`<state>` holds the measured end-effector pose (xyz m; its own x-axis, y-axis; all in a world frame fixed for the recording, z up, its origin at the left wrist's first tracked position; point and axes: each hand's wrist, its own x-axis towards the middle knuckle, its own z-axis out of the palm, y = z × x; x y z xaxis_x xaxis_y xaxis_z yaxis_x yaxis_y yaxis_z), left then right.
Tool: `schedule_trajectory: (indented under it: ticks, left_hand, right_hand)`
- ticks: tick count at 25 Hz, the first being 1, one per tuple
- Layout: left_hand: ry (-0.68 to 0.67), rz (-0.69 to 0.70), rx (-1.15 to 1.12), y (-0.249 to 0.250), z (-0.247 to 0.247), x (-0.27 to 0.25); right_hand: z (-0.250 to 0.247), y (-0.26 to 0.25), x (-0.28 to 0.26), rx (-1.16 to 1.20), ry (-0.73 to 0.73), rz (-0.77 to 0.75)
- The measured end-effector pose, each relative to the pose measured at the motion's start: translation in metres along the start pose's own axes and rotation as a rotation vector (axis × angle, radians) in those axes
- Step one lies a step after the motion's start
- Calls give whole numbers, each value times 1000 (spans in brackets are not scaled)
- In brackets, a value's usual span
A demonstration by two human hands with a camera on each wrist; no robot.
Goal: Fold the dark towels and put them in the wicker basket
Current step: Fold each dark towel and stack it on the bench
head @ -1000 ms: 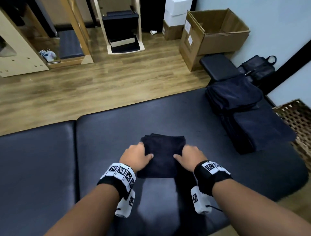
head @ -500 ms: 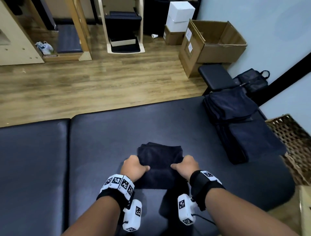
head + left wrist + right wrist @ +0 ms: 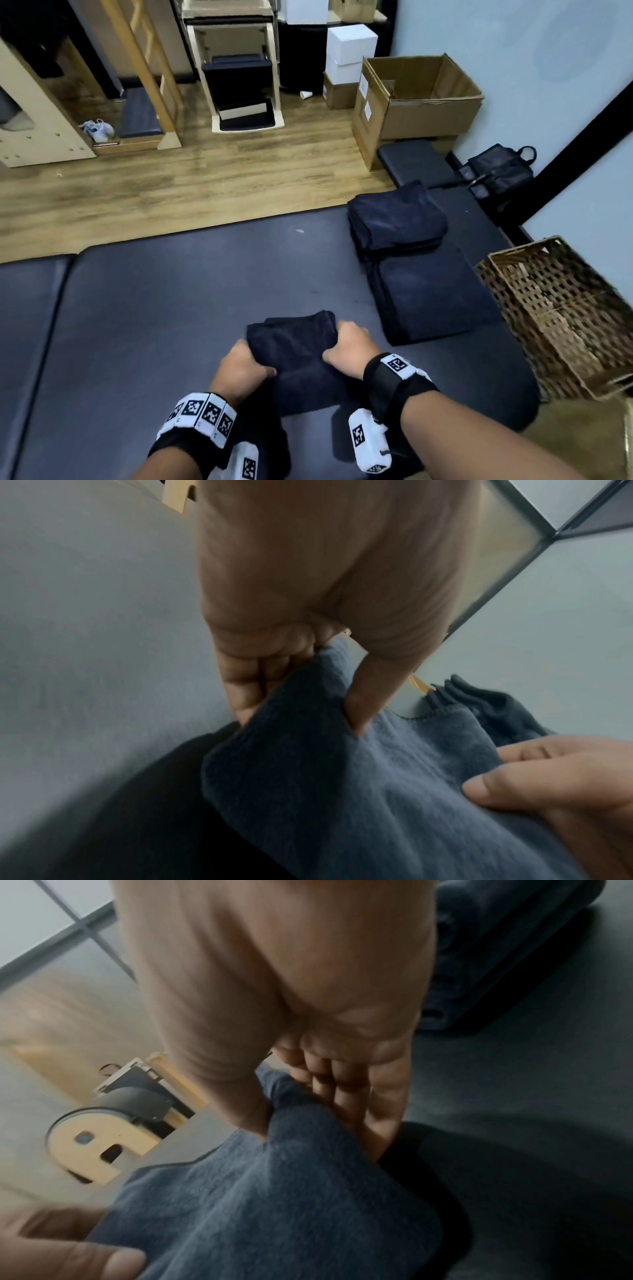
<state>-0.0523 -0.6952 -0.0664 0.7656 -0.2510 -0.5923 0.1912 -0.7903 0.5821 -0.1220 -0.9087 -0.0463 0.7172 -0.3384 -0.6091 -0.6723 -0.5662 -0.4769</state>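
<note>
A folded dark towel (image 3: 297, 356) is held between both hands just above the black padded table (image 3: 164, 308). My left hand (image 3: 239, 368) grips its left edge, thumb on top and fingers underneath. My right hand (image 3: 349, 346) grips its right edge the same way. The left wrist view shows the thumb and fingers pinching the towel (image 3: 342, 777); the right wrist view shows the same on the towel (image 3: 274, 1191). A stack of dark towels (image 3: 397, 219) and a flat folded one (image 3: 431, 294) lie at the right. The wicker basket (image 3: 561, 315) stands past the table's right end.
An open cardboard box (image 3: 414, 99) and white boxes (image 3: 349, 51) stand on the wooden floor beyond the table. A black bag (image 3: 496, 171) leans at the wall. Wooden furniture (image 3: 44, 113) fills the far left.
Both hands have closed round the towel's side edges and lifted it slightly; its far end now bunches up. The view has swung right, showing more of the basket.
</note>
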Motion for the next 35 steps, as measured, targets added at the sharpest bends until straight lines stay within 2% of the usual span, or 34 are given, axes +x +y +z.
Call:
schedule_trajectory:
  ticks: [3, 6, 8, 10, 13, 15, 16, 18, 19, 20, 22, 23, 25, 28, 31, 33, 35]
  left_hand:
    - [-87, -17, 13, 36, 46, -31]
    - [-242, -52, 59, 64, 81, -56]
    - [-271, -47, 89, 80, 108, -69]
    - [-242, -24, 81, 90, 137, -74]
    - [-218, -21, -65, 109, 178, -76]
    - [-160, 9, -133, 122, 203, -78]
    - [-79, 33, -101, 128, 213, -79]
    - [138, 110, 41, 139, 232, -92]
    - [234, 177, 98, 142, 239, -100]
    - [285, 281, 188, 146, 244, -107]
    - [238, 410, 477, 151, 253, -113]
    - [195, 396, 600, 152, 257, -112]
    - [128, 265, 714, 153, 263, -108]
    - [175, 146, 615, 159, 261, -102]
    - [281, 157, 506, 163, 258, -98]
    - [287, 303, 568, 160, 259, -98]
    - [270, 484, 718, 157, 263, -99]
  right_hand:
    - [-31, 61, -13, -46, -92, -85]
    - [-55, 115, -31, -51, -171, -103]
    - [-70, 147, -40, -39, -179, -79]
    - [-84, 176, -46, -13, -134, -24]
    - [-106, 209, -51, 64, 54, 75]
    - [-121, 226, -58, 109, 204, 91]
    - [-126, 232, -62, 96, 285, 73]
    - [-131, 246, -74, -120, 406, -44]
    - [-131, 251, -79, -277, 409, -154]
    - [-131, 254, -84, -409, 348, -273]
    - [-129, 256, -86, -572, 133, -399]
    - [-130, 257, -83, -611, 41, -380]
    - [-134, 256, -77, -662, -62, -296]
    - [-140, 252, -74, -694, -99, -242]
    - [-144, 252, -74, -744, -97, -186]
    - [-146, 251, -74, -828, -92, -160]
    - [-149, 249, -73, -903, -65, -211]
